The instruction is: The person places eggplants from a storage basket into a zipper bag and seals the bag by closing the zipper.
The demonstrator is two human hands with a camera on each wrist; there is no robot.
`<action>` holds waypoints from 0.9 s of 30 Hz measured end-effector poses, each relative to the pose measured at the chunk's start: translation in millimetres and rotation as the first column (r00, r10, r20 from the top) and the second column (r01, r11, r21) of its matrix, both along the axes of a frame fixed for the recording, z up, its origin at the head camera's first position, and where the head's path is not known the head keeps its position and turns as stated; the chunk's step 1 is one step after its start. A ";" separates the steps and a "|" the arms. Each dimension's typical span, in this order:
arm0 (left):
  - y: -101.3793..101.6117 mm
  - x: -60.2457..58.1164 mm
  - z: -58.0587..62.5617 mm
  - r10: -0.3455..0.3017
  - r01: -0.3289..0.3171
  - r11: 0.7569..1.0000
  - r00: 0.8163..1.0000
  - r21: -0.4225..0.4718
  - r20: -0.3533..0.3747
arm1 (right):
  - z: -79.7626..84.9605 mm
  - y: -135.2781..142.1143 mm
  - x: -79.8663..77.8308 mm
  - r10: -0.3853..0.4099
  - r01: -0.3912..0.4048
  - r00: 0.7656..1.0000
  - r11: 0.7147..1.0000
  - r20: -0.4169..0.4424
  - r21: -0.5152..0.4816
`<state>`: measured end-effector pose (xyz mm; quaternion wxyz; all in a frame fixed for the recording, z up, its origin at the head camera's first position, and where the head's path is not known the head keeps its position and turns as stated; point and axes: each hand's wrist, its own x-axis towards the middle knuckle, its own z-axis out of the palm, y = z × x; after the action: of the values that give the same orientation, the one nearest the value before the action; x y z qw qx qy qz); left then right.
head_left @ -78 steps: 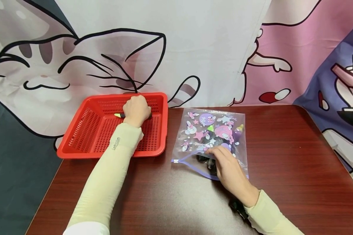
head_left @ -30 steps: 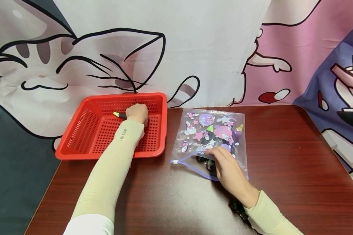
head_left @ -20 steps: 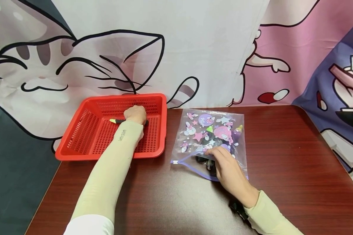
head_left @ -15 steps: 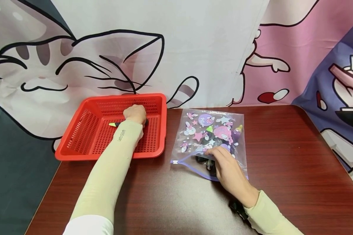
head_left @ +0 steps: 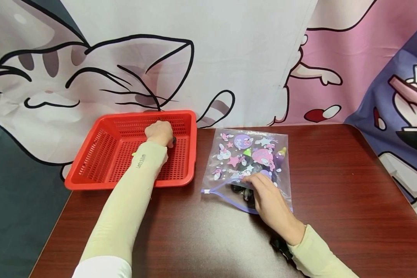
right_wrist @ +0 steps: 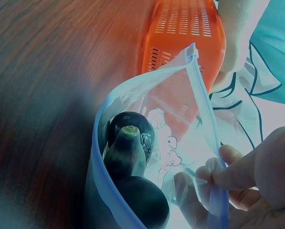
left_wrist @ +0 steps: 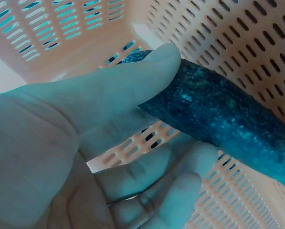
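Inside the red plastic basket (head_left: 75,178), my left hand (head_left: 159,132) grips a long dark eggplant (left_wrist: 223,117), thumb over it and fingers beneath. Its dark end (head_left: 174,141) shows right of the hand; a yellow-green stem tip (head_left: 134,154) peeks out beside the sleeve. My right hand (head_left: 272,200) pinches the upper lip of a clear printed zip bag (head_left: 213,162), holding its mouth apart. Several dark eggplants (right_wrist: 143,200) lie in the bag, partly hidden by its print. In the right wrist view, thumb and fingertips (right_wrist: 228,175) meet at the purple-blue zip edge.
Basket and bag stand side by side on a dark red-brown wooden table (head_left: 333,185). A cartoon-printed cloth (head_left: 250,69) hangs directly behind them. A white slider (head_left: 207,191) sits at the bag's left corner. Something black (head_left: 280,247) shows under the right wrist.
In the basket, the eggplant's stem end has swung from pointing left down toward the near side, mostly behind the sleeve. My left hand has shifted slightly; right hand and bag stay put.
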<state>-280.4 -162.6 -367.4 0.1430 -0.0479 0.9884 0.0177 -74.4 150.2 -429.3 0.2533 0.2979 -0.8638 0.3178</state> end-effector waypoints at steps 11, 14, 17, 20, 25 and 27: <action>-4.6 10.1 20.9 -0.007 0.007 1.000 0.999 0.007 -0.034 | 0.7 -0.6 -1.7 0.009 -0.009 1.000 1.000 -0.009 -0.003; -4.3 15.3 28.9 -0.015 0.016 1.000 0.998 0.016 -0.060 | 0.6 -0.6 -1.8 0.010 -0.010 1.000 1.000 -0.010 -0.005; -3.4 21.6 35.7 -0.032 0.034 0.999 0.994 0.025 -0.102 | 0.7 -0.7 -1.9 0.009 -0.010 1.000 1.000 -0.011 -0.006; -1.2 28.6 43.4 -0.056 0.062 0.997 0.988 0.035 -0.143 | 0.6 -0.6 -1.6 0.008 -0.008 1.000 1.000 -0.009 -0.005; 4.3 43.8 56.1 -0.085 0.098 0.994 0.973 0.052 -0.213 | 0.1 -0.6 -0.2 0.010 -0.010 1.000 1.000 -0.002 -0.001; 6.7 50.4 60.5 -0.094 0.112 0.992 0.964 0.060 -0.248 | -0.2 -0.7 0.3 0.011 -0.011 1.000 1.000 -0.003 -0.001</action>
<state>-230.0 -155.8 -306.9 0.0222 0.0112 0.9983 0.0525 -74.2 149.4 -429.5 0.2530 0.3031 -0.8615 0.3193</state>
